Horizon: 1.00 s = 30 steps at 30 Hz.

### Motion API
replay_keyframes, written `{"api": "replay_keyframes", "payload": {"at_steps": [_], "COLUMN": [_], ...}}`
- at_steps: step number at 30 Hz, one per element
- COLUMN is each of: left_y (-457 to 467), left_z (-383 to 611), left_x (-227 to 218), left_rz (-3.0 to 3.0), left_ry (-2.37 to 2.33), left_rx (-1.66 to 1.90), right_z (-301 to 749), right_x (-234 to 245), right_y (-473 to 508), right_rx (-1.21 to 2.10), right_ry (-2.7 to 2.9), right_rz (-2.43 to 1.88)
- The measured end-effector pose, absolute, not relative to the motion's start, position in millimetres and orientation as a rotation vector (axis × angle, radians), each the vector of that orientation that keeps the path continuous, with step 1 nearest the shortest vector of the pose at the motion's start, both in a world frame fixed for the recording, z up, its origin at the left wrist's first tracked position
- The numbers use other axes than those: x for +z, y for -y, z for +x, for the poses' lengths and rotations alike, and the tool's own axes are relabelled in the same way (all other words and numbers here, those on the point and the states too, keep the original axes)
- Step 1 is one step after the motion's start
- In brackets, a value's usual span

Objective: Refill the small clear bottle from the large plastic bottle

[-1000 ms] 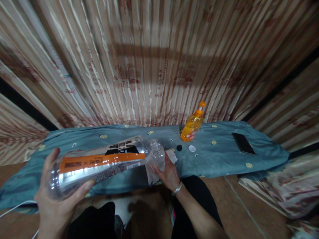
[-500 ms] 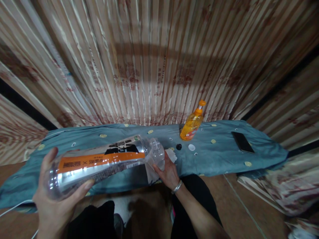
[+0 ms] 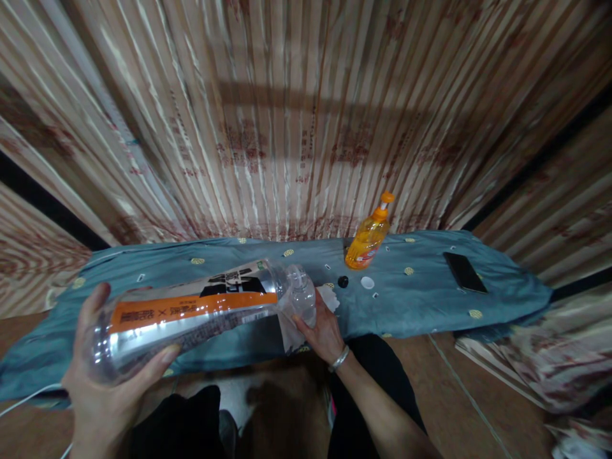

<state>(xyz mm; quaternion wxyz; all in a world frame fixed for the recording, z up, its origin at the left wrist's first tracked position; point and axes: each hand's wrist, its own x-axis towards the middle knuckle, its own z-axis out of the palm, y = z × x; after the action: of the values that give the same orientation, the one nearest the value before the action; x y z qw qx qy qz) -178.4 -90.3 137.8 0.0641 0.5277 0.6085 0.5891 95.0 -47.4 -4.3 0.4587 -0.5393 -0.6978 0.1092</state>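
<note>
My left hand [image 3: 112,376] is wrapped round the base end of a large clear plastic bottle [image 3: 191,309] with a silver, orange and black label. The bottle lies almost level, its narrow end to the right. At that end my right hand [image 3: 325,328] closes round a clear rounded plastic piece [image 3: 302,298]. Whether this is the bottle's own neck or a separate small container, I cannot tell. A whitish tissue [image 3: 290,331] hangs under my right fingers, and part of it shows behind them. On the cloth to the right lie a small black cap [image 3: 343,281] and a white disc [image 3: 367,283].
A pump bottle of orange liquid [image 3: 368,241] stands upright towards the back. A dark phone [image 3: 465,272] lies on the right of the teal cloth [image 3: 421,299]. Pleated curtains [image 3: 287,127] hang behind, and a white cable [image 3: 29,396] runs at the lower left.
</note>
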Motion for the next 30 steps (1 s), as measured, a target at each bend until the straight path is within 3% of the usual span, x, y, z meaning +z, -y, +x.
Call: {"api": "replay_keyframes", "payload": {"at_steps": [30], "left_y": [94.1], "left_z": [-165.1], "left_x": [150.1], "left_rz": [1.559], "left_ry": [-1.831], "left_rx": [1.778], "right_z": [96.4], "right_x": [3.0], "right_y": [50.2], "right_rx": [0.379], "right_ry": [1.718], "right_rz": [-1.361]}}
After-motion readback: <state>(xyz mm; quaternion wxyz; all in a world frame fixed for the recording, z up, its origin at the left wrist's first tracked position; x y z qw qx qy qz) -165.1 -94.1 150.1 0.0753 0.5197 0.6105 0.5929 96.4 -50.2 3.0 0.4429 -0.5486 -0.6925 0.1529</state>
